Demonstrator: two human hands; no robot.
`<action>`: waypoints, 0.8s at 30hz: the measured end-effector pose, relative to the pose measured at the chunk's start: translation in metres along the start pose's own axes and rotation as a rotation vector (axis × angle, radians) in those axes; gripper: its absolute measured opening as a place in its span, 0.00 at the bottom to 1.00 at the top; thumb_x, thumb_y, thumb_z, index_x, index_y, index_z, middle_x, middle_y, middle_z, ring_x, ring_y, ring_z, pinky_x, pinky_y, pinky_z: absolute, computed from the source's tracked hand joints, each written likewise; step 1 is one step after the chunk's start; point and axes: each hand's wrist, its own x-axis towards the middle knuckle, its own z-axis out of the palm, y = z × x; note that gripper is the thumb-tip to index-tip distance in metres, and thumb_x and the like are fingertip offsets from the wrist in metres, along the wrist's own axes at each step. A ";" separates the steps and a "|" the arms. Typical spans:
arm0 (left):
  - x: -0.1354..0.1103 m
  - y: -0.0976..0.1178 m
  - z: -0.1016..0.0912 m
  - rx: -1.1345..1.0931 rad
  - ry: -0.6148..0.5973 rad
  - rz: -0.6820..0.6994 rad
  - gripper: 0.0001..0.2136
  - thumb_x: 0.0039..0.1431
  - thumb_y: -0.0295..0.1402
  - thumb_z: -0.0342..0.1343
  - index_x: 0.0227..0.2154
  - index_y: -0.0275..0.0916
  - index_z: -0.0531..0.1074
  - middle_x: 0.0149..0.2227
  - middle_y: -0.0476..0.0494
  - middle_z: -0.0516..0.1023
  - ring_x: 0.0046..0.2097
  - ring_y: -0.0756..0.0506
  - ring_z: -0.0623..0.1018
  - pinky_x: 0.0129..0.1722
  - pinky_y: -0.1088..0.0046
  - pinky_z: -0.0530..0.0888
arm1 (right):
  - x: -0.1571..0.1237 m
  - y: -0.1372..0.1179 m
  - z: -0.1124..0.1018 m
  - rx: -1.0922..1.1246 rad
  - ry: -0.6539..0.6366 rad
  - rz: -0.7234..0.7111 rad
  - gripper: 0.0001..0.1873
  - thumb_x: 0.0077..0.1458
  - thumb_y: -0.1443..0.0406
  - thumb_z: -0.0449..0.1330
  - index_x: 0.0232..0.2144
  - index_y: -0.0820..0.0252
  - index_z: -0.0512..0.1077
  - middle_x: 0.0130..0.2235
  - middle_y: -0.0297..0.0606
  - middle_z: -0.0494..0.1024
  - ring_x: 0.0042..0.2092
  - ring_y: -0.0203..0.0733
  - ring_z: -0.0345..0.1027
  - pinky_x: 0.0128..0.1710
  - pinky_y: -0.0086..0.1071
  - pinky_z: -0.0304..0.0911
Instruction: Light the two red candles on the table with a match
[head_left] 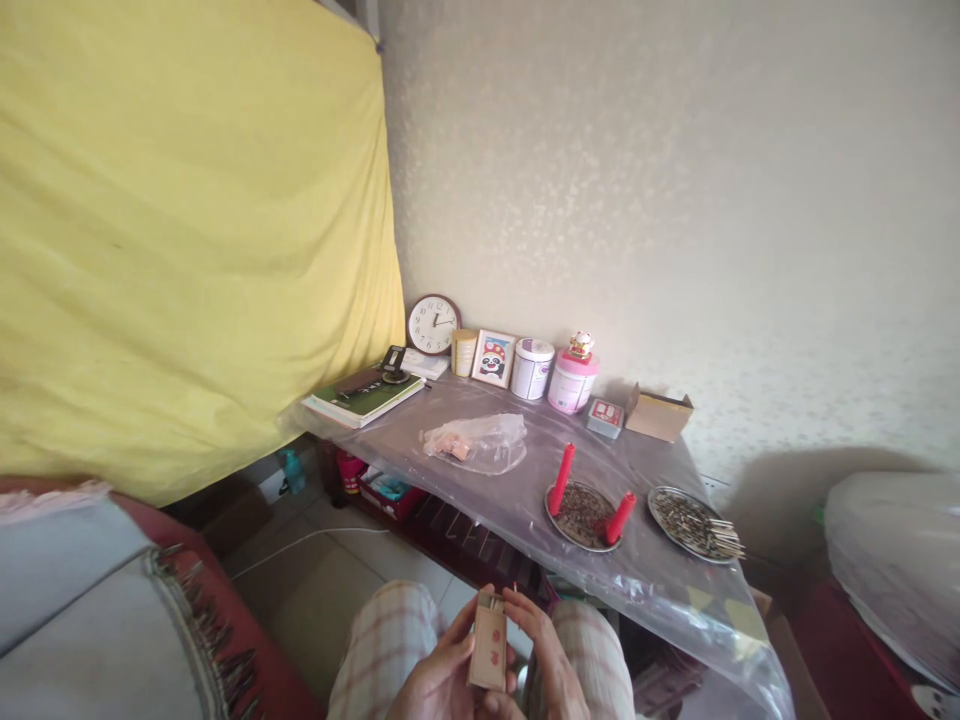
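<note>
Low in front of me, between my knees, a tan matchbox (489,650) with red print tilts upright in my left hand (442,672). Its inner tray is slid out a little at the top, and pale match sticks show there. My right hand (547,655) is closed at the box's right side, its fingertips close to the top edge. A thin match (516,597) with a reddish tip stands out at those fingers. Part of the right thumb is hidden low behind the box. On the table, two red candles (562,480) stand on a metal plate (550,508) of dark bits.
A second plate (651,493) at the right carries many matchsticks. Upon the plastic-covered table (480,500) lie a plastic bag (495,440), books (364,402), a clock (434,323), tins (532,370), a framed picture (493,358) and an open cardboard box (658,414).
</note>
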 end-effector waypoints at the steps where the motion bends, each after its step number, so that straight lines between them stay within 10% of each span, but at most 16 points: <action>1: 0.000 0.000 0.000 0.000 -0.003 -0.002 0.18 0.54 0.37 0.68 0.49 0.52 0.78 0.37 0.44 0.85 0.37 0.45 0.82 0.34 0.74 0.71 | 0.000 0.000 0.000 0.001 -0.002 0.002 0.35 0.60 0.45 0.58 0.65 0.43 0.57 0.64 0.43 0.68 0.65 0.56 0.63 0.60 0.45 0.66; 24: 0.012 -0.005 -0.015 0.105 -0.043 0.024 0.21 0.50 0.42 0.70 0.48 0.49 0.77 0.36 0.43 0.85 0.36 0.42 0.83 0.33 0.71 0.70 | -0.005 0.001 0.005 -0.049 0.172 0.042 0.32 0.56 0.42 0.60 0.58 0.45 0.68 0.55 0.40 0.78 0.56 0.53 0.73 0.55 0.39 0.71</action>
